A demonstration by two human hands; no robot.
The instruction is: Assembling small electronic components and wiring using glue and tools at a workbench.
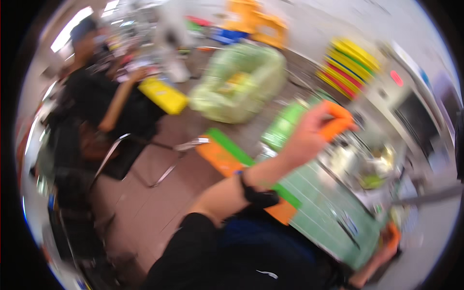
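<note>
My left hand point(309, 130) is raised over the far part of the green gridded mat point(319, 193). Orange covers like finger cots point(337, 123) wrap its fingers, which curl into a closed pinch; anything between the tips is too blurred to make out. Low at the right edge of the mat is my right hand point(386, 246), also with orange on its fingers, smeared by motion. A slim black pen-like tool point(348, 233) lies on the mat near it. Close to my left hand is a shiny green plastic packet point(285, 125). A black band circles my left forearm.
A bin with a pale green liner point(241, 108) stands beyond the mat. Stacked coloured trays point(348, 67) and a machine with a dark screen point(415, 121) are at the far right. An orange-green strip point(224, 154) edges the table. Another person point(92, 92) sits at left.
</note>
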